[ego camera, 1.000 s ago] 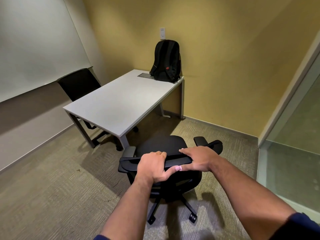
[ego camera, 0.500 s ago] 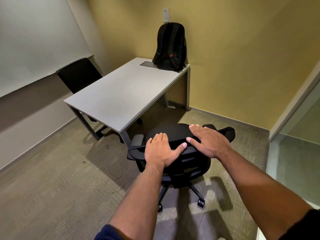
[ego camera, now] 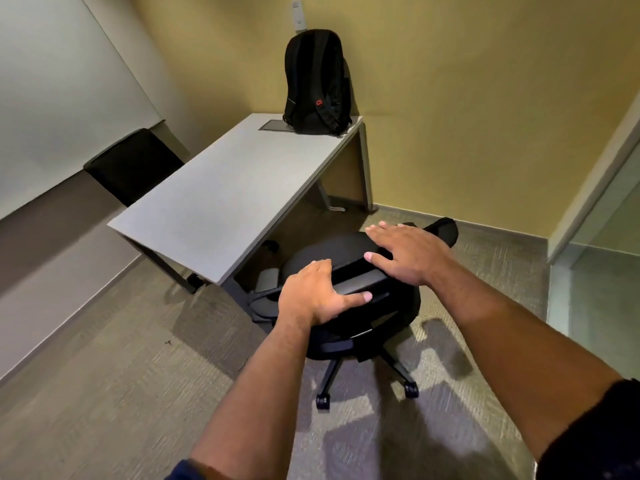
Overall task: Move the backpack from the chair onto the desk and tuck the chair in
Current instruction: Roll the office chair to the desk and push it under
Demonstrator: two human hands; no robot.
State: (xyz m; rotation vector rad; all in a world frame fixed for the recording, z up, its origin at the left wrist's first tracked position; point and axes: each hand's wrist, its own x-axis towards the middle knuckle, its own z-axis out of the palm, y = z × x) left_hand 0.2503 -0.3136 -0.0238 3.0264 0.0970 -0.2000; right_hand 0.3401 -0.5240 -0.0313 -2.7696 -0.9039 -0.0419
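Observation:
A black backpack (ego camera: 317, 83) stands upright on the far end of the white desk (ego camera: 221, 199), leaning on the yellow wall. The black wheeled office chair (ego camera: 363, 303) is at the desk's near right side, its seat partly under the desk edge. My left hand (ego camera: 317, 294) grips the top of the chair's backrest, fingers curled over it. My right hand (ego camera: 407, 254) lies flat on the backrest's top with fingers spread, holding nothing.
A second black chair (ego camera: 133, 164) sits on the desk's left side by the white wall. A glass partition (ego camera: 602, 237) stands at the right. Grey carpet (ego camera: 104, 393) covers the floor around me.
The chair has rolled forward toward the desk, and I have stepped closer. My right hand went from gripping the backrest to lying flat with fingers spread.

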